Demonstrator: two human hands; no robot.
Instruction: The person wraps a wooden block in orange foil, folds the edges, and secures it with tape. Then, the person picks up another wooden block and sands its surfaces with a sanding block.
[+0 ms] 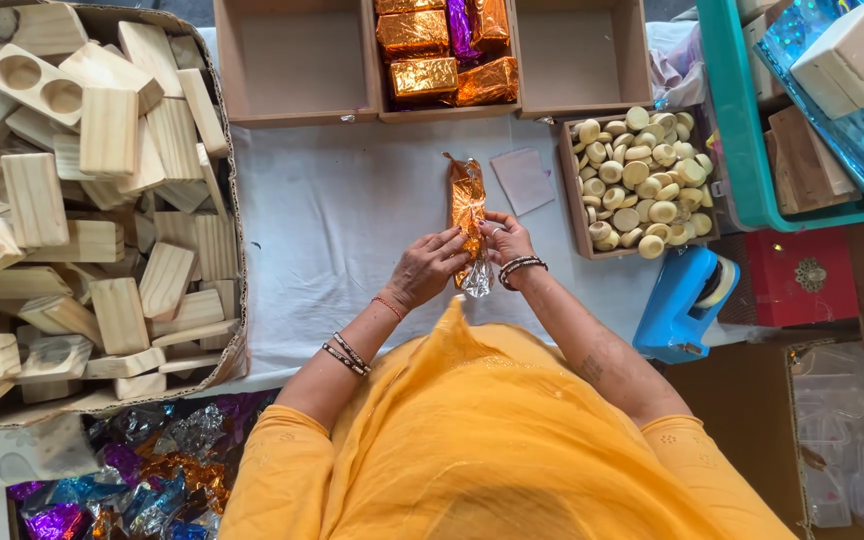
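Both my hands hold an oblong block wrapped in shiny orange foil (468,205) over the white table cover (342,230). My left hand (430,265) pinches the foil from the left near its lower end. My right hand (508,240) grips it from the right, fingers folded over the wrap. The loose foil end (475,280) sticks out silvery below my fingers. Bangles sit on both wrists.
A big cardboard box of wooden blocks (82,200) fills the left. Orange and purple wrapped blocks (442,50) lie in a tray at the top. A small box of round pale discs (642,180) and a blue tape dispenser (687,300) stand right. Foil sheets (132,480) lie bottom left.
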